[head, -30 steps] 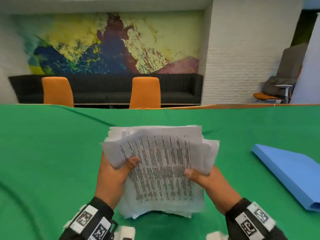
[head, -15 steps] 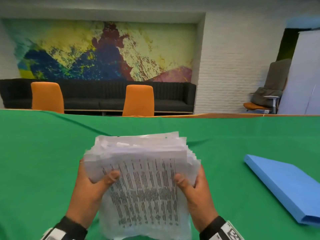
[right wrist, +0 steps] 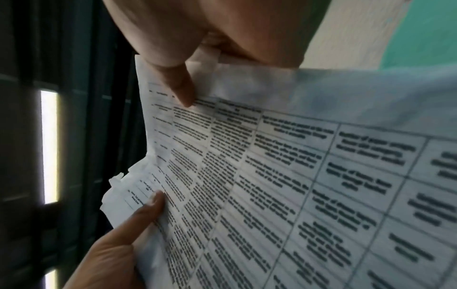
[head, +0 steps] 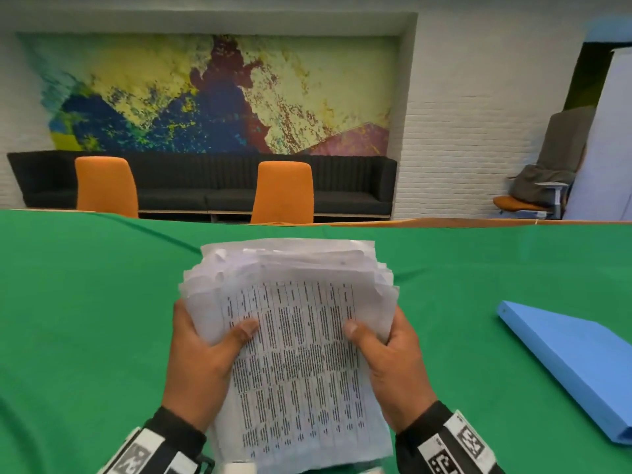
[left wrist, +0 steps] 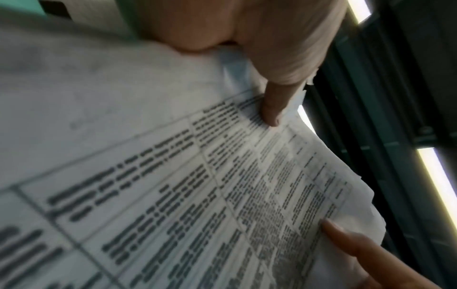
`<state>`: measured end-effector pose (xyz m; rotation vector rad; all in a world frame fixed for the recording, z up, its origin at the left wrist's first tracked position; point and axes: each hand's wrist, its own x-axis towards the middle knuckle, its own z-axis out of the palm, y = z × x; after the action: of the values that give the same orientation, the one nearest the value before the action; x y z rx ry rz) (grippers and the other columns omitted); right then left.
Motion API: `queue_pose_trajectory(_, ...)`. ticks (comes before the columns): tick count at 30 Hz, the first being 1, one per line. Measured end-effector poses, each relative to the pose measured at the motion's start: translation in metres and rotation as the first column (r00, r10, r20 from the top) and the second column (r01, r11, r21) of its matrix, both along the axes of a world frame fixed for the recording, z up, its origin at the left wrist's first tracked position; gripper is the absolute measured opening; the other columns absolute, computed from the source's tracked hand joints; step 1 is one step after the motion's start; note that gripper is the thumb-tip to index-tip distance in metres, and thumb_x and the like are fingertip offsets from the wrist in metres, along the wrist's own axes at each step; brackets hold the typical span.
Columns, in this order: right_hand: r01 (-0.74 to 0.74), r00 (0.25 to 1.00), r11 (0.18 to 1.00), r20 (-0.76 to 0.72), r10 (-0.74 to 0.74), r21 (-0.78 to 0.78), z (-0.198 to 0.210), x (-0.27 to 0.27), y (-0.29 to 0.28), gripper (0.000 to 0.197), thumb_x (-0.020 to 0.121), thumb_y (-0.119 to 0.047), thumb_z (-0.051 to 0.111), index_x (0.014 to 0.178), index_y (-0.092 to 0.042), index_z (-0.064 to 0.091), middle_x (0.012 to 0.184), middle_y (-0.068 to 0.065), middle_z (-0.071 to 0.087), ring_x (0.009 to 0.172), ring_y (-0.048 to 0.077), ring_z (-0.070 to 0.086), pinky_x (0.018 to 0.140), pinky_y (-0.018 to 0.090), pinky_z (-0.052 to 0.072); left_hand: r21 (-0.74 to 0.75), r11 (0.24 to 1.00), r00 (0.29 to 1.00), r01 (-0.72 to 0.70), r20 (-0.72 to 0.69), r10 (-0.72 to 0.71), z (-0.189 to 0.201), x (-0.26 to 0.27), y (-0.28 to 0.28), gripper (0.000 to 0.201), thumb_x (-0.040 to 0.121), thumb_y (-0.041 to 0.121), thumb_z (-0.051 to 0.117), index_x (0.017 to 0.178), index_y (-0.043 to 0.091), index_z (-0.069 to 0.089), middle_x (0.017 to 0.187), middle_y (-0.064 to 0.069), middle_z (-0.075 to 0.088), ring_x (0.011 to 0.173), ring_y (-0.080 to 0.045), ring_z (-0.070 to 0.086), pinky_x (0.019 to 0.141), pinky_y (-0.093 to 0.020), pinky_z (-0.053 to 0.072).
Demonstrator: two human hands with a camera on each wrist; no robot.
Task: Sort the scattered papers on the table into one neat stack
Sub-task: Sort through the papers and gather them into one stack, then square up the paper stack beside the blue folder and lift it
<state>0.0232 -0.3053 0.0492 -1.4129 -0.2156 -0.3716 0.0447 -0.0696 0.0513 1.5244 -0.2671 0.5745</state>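
I hold the papers [head: 290, 340] centre frame above the green worktop [head: 85, 319], left hand [head: 201, 364] and right hand [head: 393, 367] pinching opposite side edges; floppy, slippery, probably light, top edges ragged.

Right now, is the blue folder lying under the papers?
No, the blue folder lies apart on the green table, to the right of the papers held in both hands.

White papers [head: 301, 354] black-printed; green table [head: 85, 319]; blue folder [head: 574, 364].
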Motion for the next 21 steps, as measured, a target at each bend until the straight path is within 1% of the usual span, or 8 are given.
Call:
queue_pose_trajectory(3, -0.059, 0.998, 0.998, 0.038, 0.058, 0.008, 0.01, 0.002, -0.009, 0.034, 0.086, -0.012, 0.073, 0.117, -0.021, 0.062, 0.105, 0.007, 0.071, 0.093, 0.019, 0.07, 0.076, 0.033, 0.061, -0.068, 0.992, 0.994, 0.105, 0.039, -0.103, 0.01, -0.001, 0.004, 0.084, 0.057, 0.036, 0.085, 0.131, 0.029, 0.045, 0.121, -0.008, 0.065, 0.104, -0.023, 0.071, 0.085, -0.046, 0.061)
queue_pose_trajectory(5, -0.134, 0.991, 0.991, -0.002, 0.134, 0.021, 0.003, 0.006, -0.018, 0.06, 0.072, -0.026, 0.08, 0.126, -0.016, 0.057, 0.112, 0.012, 0.073, 0.101, 0.025, 0.071, 0.08, 0.035, 0.061, -0.12, 0.962, 0.968, 0.246, -0.018, -0.25, 0.005, -0.001, 0.01, 0.094, 0.056, 0.025, 0.089, 0.138, 0.015, 0.045, 0.121, -0.016, 0.068, 0.105, -0.027, 0.071, 0.083, -0.041, 0.062)
queue_pose_trajectory(7, -0.192, 0.978, 0.981, -0.078, 0.194, 0.033, -0.001, 0.008, -0.022, 0.075, 0.066, -0.032, 0.083, 0.132, -0.012, 0.054, 0.118, 0.015, 0.072, 0.108, 0.03, 0.071, 0.084, 0.039, 0.061, -0.136, 0.939, 0.938, 0.315, -0.108, -0.33, -0.005, -0.001, 0.013, 0.095, 0.051, 0.036, 0.094, 0.133, 0.01, 0.054, 0.116, -0.017, 0.073, 0.103, -0.03, 0.073, 0.079, -0.035, 0.063)
queue_pose_trajectory(9, -0.188, 0.976, 0.981, -0.102, 0.191, 0.037, -0.001, 0.01, -0.021, 0.064, 0.072, -0.025, 0.086, 0.127, -0.01, 0.058, 0.115, 0.015, 0.074, 0.105, 0.032, 0.071, 0.083, 0.04, 0.061, -0.145, 0.938, 0.926, 0.314, -0.172, -0.336, -0.014, -0.001, 0.013, 0.086, 0.046, 0.032, 0.092, 0.123, 0.01, 0.062, 0.112, -0.015, 0.075, 0.102, -0.034, 0.072, 0.075, -0.034, 0.063)
queue_pose_trajectory(13, -0.128, 0.986, 0.99, -0.097, 0.133, 0.052, 0.012, 0.008, -0.01, 0.031, 0.078, -0.024, 0.075, 0.107, -0.013, 0.069, 0.104, 0.013, 0.073, 0.094, 0.029, 0.07, 0.077, 0.038, 0.061, -0.137, 0.953, 0.945, 0.271, -0.153, -0.29, -0.008, -0.001, 0.008, 0.05, 0.07, 0.001, 0.079, 0.117, 0.008, 0.065, 0.108, -0.017, 0.076, 0.096, -0.036, 0.074, 0.075, -0.041, 0.064)
queue_pose_trajectory(16, -0.137, 0.988, 0.988, -0.064, 0.142, 0.075, 0.021, 0.006, -0.008, 0.025, 0.083, -0.021, 0.073, 0.107, -0.014, 0.069, 0.099, 0.007, 0.073, 0.09, 0.022, 0.07, 0.074, 0.034, 0.062, -0.121, 0.95, 0.947, 0.286, -0.115, -0.3, 0.004, 0.0, 0.009, 0.056, 0.07, 0.001, 0.081, 0.122, 0.009, 0.062, 0.108, -0.015, 0.076, 0.095, -0.034, 0.075, 0.075, -0.043, 0.064)
queue_pose_trajectory(18, -0.163, 0.983, 0.984, -0.067, 0.168, 0.068, 0.021, 0.007, -0.014, 0.021, 0.086, -0.016, 0.074, 0.106, -0.012, 0.069, 0.094, 0.005, 0.075, 0.085, 0.018, 0.072, 0.071, 0.031, 0.061, -0.111, 0.937, 0.934, 0.331, -0.104, -0.342, 0.009, 0.0, 0.014, 0.057, 0.063, 0.002, 0.071, 0.118, 0.011, 0.064, 0.106, -0.015, 0.077, 0.091, -0.031, 0.076, 0.069, -0.037, 0.064)
queue_pose_trajectory(21, -0.238, 0.961, 0.971, -0.134, 0.24, 0.028, 0.01, 0.01, -0.023, 0.057, 0.069, -0.036, 0.089, 0.116, -0.012, 0.068, 0.111, 0.01, 0.076, 0.104, 0.028, 0.072, 0.089, 0.044, 0.06, -0.096, 0.919, 0.909, 0.383, -0.138, -0.393, 0.005, 0.005, 0.024, 0.058, 0.055, 0.001, 0.072, 0.11, 0.019, 0.072, 0.104, -0.013, 0.078, 0.086, -0.026, 0.077, 0.065, -0.032, 0.063)
